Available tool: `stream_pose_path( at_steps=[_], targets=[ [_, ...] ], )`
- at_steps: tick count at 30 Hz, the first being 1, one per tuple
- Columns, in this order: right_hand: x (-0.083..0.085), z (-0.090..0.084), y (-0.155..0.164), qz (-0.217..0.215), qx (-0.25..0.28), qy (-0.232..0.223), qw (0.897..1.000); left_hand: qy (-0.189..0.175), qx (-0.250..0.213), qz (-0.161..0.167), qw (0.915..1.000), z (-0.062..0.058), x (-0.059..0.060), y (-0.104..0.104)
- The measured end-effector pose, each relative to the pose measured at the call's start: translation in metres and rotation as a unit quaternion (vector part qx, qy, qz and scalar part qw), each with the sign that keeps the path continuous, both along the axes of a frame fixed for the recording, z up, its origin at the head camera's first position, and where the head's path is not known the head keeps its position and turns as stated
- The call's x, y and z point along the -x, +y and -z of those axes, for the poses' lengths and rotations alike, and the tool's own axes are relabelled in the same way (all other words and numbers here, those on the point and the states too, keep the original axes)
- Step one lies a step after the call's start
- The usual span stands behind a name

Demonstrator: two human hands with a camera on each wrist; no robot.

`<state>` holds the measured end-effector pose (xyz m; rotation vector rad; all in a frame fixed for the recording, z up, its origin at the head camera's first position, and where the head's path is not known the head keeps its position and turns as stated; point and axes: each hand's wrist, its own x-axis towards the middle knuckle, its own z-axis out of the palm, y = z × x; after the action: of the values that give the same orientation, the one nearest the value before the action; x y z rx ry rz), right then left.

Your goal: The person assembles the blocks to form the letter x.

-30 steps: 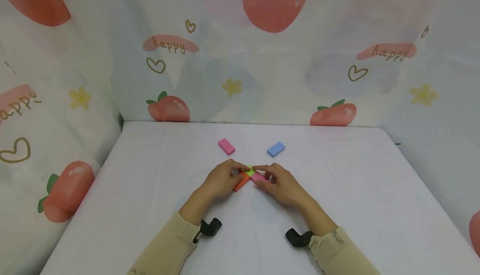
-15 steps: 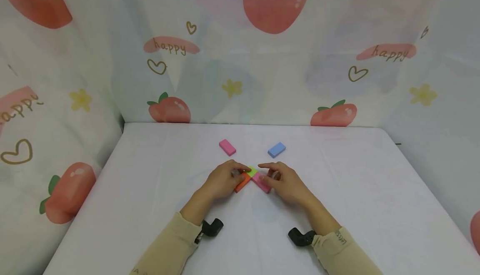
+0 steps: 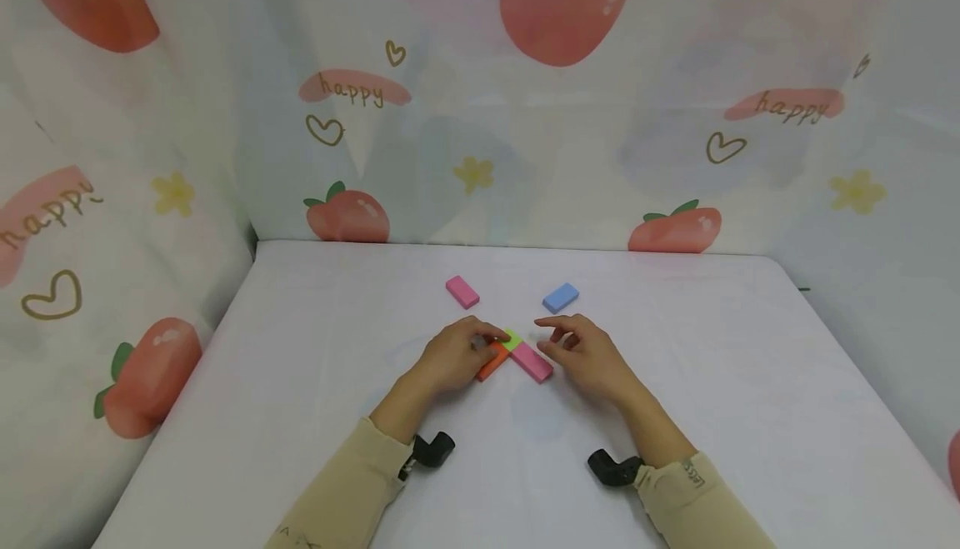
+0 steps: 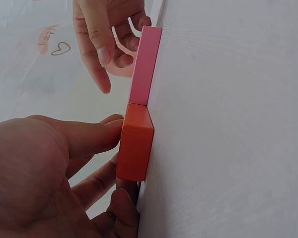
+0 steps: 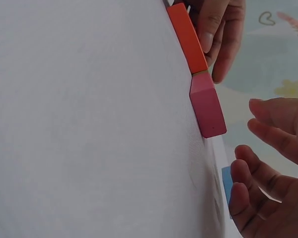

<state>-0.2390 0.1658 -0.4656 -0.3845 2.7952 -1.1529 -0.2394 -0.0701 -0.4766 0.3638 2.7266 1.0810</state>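
Observation:
My left hand point(image 3: 452, 355) grips an orange block point(image 3: 492, 362) on the white table, its thumb on the block's top and other fingers along the far side. Its index fingertip reaches a yellow-green block point(image 3: 513, 340), partly hidden by that hand. A pink block point(image 3: 532, 362) meets these two at an angle, so together they form a V pointing away from me. My right hand point(image 3: 588, 356) hovers just right of the pink block, holding nothing, fingers loosely bent and apart. In the right wrist view a gap shows between its fingers and the pink block's end point(image 5: 208, 113).
Farther back on the table point(image 3: 360, 299) lie a second pink block point(image 3: 462, 291) at left and a blue block point(image 3: 561, 297) at right. A patterned cloth wall point(image 3: 555, 174) with printed fruit closes off the back and sides.
My right hand has let go of the near pink block and drawn away to the right, uncovering it. The left hand stays on the orange block. The head view has shifted slightly.

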Motion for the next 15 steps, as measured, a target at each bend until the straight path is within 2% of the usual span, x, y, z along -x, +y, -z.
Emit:
stream_pose_path(
  at_steps=[10, 15],
  targets=[
    [0.01, -0.005, 0.011, 0.026, -0.029, 0.011, 0.999, -0.007, -0.011, -0.01, 0.9999, -0.001, 0.001, 0.0],
    [0.022, -0.004, 0.022, 0.029, -0.049, 0.04, 0.998, -0.015, -0.021, -0.011, 0.9996, -0.001, -0.001, 0.0]
  ],
)
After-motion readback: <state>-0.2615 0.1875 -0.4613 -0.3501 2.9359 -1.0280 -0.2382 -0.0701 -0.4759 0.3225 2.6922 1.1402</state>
